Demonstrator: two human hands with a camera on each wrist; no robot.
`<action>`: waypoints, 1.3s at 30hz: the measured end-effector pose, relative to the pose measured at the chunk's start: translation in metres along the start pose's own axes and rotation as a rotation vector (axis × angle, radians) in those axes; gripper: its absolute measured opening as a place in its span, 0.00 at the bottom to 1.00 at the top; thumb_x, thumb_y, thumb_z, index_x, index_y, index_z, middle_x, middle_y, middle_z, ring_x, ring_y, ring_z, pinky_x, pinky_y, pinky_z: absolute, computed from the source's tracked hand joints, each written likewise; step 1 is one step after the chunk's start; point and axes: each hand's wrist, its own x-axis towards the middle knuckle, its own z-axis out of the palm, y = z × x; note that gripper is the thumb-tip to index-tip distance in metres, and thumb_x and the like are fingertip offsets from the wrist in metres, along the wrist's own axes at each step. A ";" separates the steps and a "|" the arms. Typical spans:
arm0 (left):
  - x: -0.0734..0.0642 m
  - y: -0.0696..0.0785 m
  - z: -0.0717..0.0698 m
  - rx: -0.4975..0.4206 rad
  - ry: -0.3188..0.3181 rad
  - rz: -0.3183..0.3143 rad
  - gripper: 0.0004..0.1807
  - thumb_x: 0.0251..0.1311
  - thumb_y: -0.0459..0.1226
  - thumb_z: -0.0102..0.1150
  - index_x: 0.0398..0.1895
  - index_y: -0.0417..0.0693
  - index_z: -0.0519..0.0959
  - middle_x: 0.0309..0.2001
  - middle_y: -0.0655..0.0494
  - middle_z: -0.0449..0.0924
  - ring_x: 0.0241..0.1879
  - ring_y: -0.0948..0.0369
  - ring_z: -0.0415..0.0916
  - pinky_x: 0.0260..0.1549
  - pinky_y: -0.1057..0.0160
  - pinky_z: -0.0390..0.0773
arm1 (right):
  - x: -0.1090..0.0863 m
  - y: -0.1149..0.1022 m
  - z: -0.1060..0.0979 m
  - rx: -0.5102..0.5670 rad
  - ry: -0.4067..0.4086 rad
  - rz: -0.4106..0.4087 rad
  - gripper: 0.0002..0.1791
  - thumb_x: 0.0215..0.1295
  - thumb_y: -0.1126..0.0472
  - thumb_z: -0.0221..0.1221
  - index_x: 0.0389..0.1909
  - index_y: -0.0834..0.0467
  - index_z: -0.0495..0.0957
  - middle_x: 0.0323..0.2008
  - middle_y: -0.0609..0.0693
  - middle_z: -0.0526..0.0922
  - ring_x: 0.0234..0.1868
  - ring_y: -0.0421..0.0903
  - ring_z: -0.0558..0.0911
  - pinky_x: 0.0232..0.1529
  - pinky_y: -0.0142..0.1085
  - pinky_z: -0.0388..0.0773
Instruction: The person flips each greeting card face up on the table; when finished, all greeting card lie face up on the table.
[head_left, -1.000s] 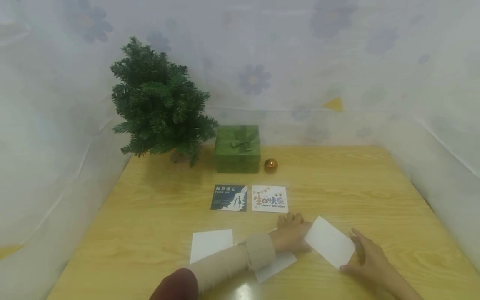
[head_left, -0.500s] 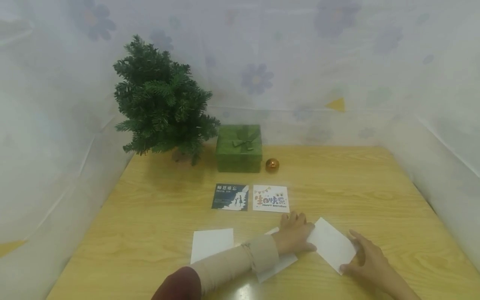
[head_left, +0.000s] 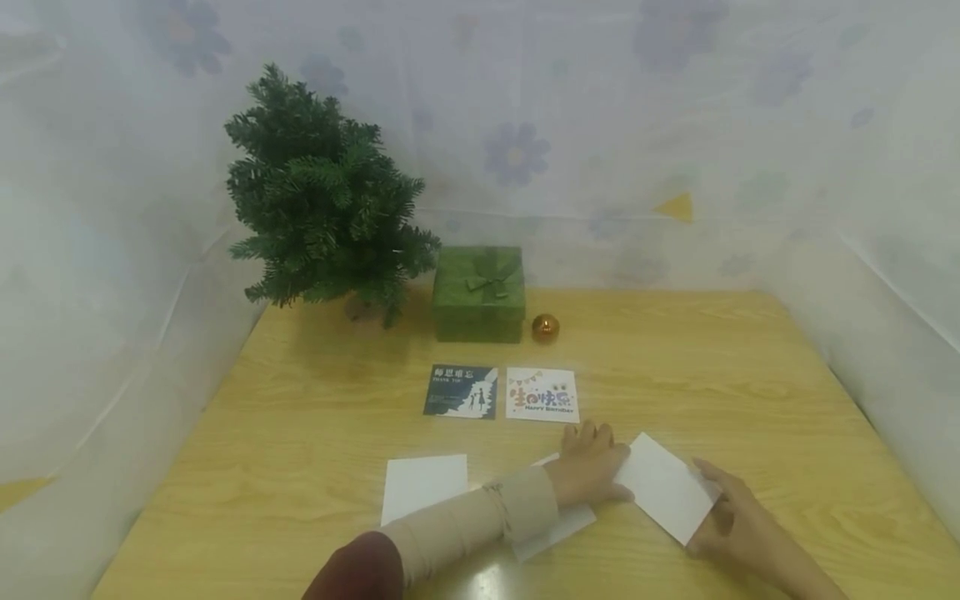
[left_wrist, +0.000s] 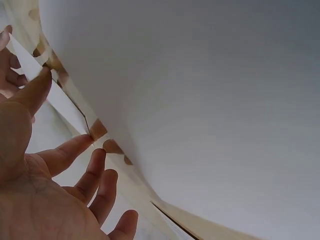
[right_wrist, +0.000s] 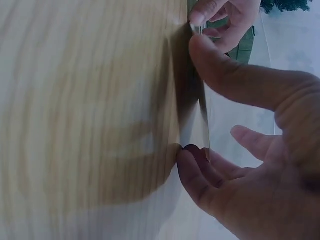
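Note:
A plain white card (head_left: 666,487) stands diagonally between my hands at the front right. My left hand (head_left: 588,471) holds it by its left end; in the left wrist view, thumb and index finger (left_wrist: 70,152) span the edge of the card (left_wrist: 62,107) and the other fingers stay apart. My right hand (head_left: 738,521) grips the opposite end, fingers and thumb at its edges. From the right wrist the card (right_wrist: 192,132) shows nearly edge-on, close to the wooden table. Under my left forearm lies another white sheet (head_left: 558,533), partly covered.
A white card (head_left: 423,483) lies left of my forearm. Farther back are a blue thank-you card (head_left: 461,392) and a birthday card (head_left: 542,394). Behind them stand a green gift box (head_left: 478,308), a shiny orange ball (head_left: 546,327) and a small artificial fir tree (head_left: 322,200).
My right fingers have shifted slightly along the card's right end, with the lower one now more hidden behind it. That end has turned a little; my left hand stays nearly still.

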 end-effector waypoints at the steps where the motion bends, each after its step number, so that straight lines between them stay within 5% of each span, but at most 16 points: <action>1: 0.000 0.000 -0.001 0.005 -0.004 -0.002 0.26 0.49 0.64 0.60 0.47 0.63 0.76 0.36 0.65 0.64 0.36 0.65 0.55 0.34 0.66 0.53 | 0.000 0.000 0.000 -0.001 -0.003 -0.004 0.57 0.30 0.63 0.77 0.65 0.70 0.57 0.56 0.75 0.64 0.48 0.70 0.72 0.43 0.64 0.73; 5: 0.001 -0.001 -0.002 0.007 -0.016 -0.002 0.29 0.44 0.64 0.63 0.47 0.63 0.76 0.37 0.65 0.65 0.37 0.65 0.55 0.34 0.66 0.53 | 0.000 0.002 0.000 0.027 0.031 -0.047 0.51 0.35 0.68 0.74 0.63 0.71 0.58 0.55 0.75 0.65 0.43 0.66 0.77 0.39 0.50 0.80; 8: 0.002 -0.001 -0.002 -0.008 -0.025 0.001 0.28 0.45 0.63 0.63 0.48 0.63 0.76 0.38 0.65 0.66 0.37 0.65 0.55 0.34 0.67 0.53 | 0.001 0.005 0.001 0.050 0.107 -0.091 0.44 0.38 0.74 0.71 0.61 0.71 0.61 0.51 0.71 0.69 0.42 0.45 0.80 0.32 0.35 0.81; 12: 0.003 -0.003 -0.004 -0.059 -0.043 0.002 0.27 0.48 0.61 0.63 0.50 0.62 0.77 0.43 0.65 0.69 0.38 0.66 0.58 0.35 0.67 0.54 | 0.005 0.006 0.004 0.048 0.246 -0.161 0.38 0.40 0.83 0.64 0.57 0.70 0.66 0.43 0.65 0.76 0.41 0.22 0.70 0.32 0.24 0.77; 20: 0.004 -0.013 -0.009 -0.185 -0.049 0.067 0.24 0.56 0.55 0.60 0.56 0.61 0.77 0.48 0.65 0.78 0.40 0.68 0.69 0.38 0.67 0.58 | 0.009 -0.001 -0.001 0.028 0.245 -0.104 0.32 0.48 0.82 0.59 0.57 0.69 0.67 0.43 0.65 0.77 0.41 0.18 0.66 0.30 0.27 0.78; 26: 0.008 -0.017 -0.016 -0.361 -0.015 0.085 0.22 0.60 0.54 0.56 0.55 0.59 0.78 0.54 0.69 0.78 0.52 0.70 0.73 0.46 0.64 0.60 | 0.010 -0.004 -0.004 0.050 0.320 -0.126 0.31 0.50 0.84 0.57 0.58 0.70 0.65 0.38 0.59 0.75 0.41 0.17 0.65 0.32 0.19 0.74; 33: 0.012 -0.021 -0.024 -0.495 0.057 0.121 0.15 0.63 0.48 0.54 0.49 0.56 0.79 0.45 0.68 0.82 0.42 0.74 0.74 0.47 0.71 0.61 | 0.011 -0.015 -0.014 0.049 0.296 -0.047 0.26 0.66 0.70 0.54 0.63 0.68 0.58 0.45 0.62 0.75 0.39 0.19 0.67 0.32 0.22 0.74; 39: 0.010 -0.025 -0.024 -0.557 0.115 0.159 0.12 0.64 0.42 0.54 0.49 0.51 0.78 0.44 0.64 0.81 0.42 0.74 0.74 0.47 0.75 0.65 | 0.011 -0.025 -0.015 0.087 0.316 -0.035 0.31 0.65 0.71 0.54 0.66 0.67 0.53 0.41 0.59 0.75 0.36 0.22 0.71 0.31 0.23 0.75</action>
